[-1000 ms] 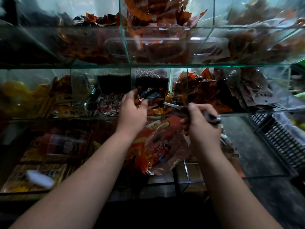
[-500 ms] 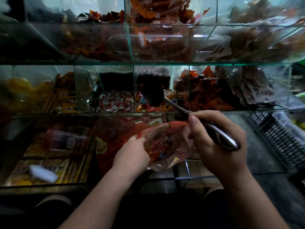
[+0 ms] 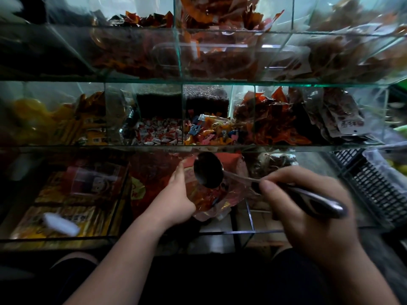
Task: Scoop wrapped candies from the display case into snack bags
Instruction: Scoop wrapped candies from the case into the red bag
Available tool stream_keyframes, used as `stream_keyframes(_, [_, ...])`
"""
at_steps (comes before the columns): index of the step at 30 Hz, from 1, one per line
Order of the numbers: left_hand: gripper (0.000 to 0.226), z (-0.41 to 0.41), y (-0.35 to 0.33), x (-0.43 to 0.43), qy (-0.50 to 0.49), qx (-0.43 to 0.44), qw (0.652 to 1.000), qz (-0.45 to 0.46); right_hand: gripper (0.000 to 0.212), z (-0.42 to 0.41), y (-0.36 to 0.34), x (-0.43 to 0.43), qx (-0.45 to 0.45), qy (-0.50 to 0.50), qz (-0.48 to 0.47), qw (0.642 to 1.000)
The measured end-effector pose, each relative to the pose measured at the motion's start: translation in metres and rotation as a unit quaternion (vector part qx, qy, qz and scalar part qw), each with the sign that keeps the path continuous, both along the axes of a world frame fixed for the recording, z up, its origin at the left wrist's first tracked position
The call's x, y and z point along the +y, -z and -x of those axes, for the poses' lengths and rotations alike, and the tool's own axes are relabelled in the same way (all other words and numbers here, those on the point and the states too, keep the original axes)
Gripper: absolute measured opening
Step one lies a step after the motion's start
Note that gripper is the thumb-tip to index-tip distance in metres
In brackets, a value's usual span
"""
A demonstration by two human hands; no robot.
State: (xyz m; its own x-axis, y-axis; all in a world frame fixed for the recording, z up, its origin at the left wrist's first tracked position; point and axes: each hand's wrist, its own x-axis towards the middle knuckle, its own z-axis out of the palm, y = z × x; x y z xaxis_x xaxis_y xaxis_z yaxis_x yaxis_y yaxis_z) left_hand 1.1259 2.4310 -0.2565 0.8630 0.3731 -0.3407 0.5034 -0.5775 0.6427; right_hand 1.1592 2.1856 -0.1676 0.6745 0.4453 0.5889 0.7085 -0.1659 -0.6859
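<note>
My right hand (image 3: 308,208) grips the dark handle of a metal ladle (image 3: 208,170), whose bowl is tipped over the mouth of a clear snack bag (image 3: 211,199). My left hand (image 3: 176,199) holds the bag's left side, in front of the glass display case (image 3: 198,148). The bag holds red and orange wrapped pieces. Mixed colourful wrapped candies (image 3: 211,133) fill the middle shelf compartment just above the bag. Red-and-white wrapped candies (image 3: 158,134) lie in the compartment to their left.
The case has three glass shelves split by glass dividers. Orange and red packets (image 3: 275,124) sit right of the candies, yellow packets (image 3: 72,126) to the left. Boxed goods (image 3: 72,201) lie on the bottom shelf. A black plastic crate (image 3: 374,190) stands at the right.
My left hand dropped from the candy compartment to the bag and took hold of it. My right hand drew the ladle out of the compartment and down over the bag's mouth.
</note>
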Motion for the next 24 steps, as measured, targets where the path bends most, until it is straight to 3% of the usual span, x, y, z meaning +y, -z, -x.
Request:
stream_keyframes(2, [0.119,0.006,0.006,-0.007,0.016,0.008,1.0,0.002,0.02,-0.01,0.018,0.014,0.009,0.022,0.116,0.993])
stream_keyframes(5, [0.119,0.014,0.012,-0.014,0.028,0.024,0.999,0.024,0.022,-0.029,0.059,0.037,-0.012,0.05,0.322,0.945])
stream_keyframes(7, [0.122,0.018,0.014,-0.014,0.027,0.027,0.998,0.04,0.019,-0.041,0.087,0.048,0.005,0.043,0.38,0.924])
stream_keyframes(12, [0.124,0.022,0.03,-0.013,0.024,-0.014,0.998,0.052,0.018,-0.052,0.125,0.054,0.069,0.059,0.376,0.922])
stream_keyframes(18, [0.129,0.012,0.049,-0.014,0.006,-0.061,0.989,0.135,0.009,-0.043,0.121,0.047,0.122,-0.01,0.32,0.94])
stream_keyframes(21, [0.132,0.009,0.057,-0.015,-0.003,-0.08,0.979,0.188,0.01,-0.042,0.114,0.043,0.108,0.017,0.31,0.945])
stream_keyframes(24, [0.128,0.011,0.064,-0.015,0.001,-0.071,0.984,0.163,0.016,-0.044,0.115,0.042,0.021,0.063,0.404,0.912])
